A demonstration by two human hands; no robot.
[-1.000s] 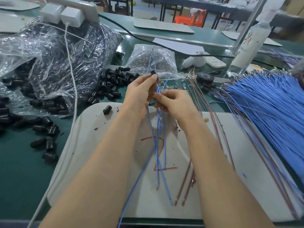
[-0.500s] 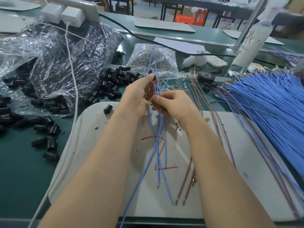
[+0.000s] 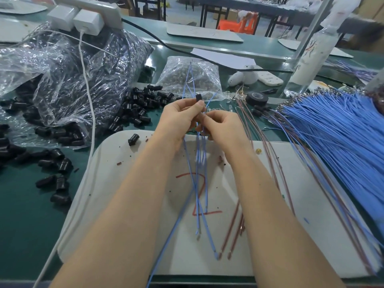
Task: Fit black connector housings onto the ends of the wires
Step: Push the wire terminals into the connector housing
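at the centre of the frame, the left hand [image 3: 178, 119] pinched a small black plastic connector housing [image 3: 199, 98] between thumb and forefinger, its other fingers curled around thin blue wires [image 3: 197, 215]. the right hand [image 3: 223, 129], fingers curled, pinched those wires just below the housing. the wires hung down over a white mat [image 3: 291, 225] on the green worktop [image 3: 25, 215].

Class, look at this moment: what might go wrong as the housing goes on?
The left hand pinches the black housing only at its fingertips, so it may slip and drop among the loose housings.
Several blue wires cross below the right hand; they may tangle, or the wrong one may be fed in.
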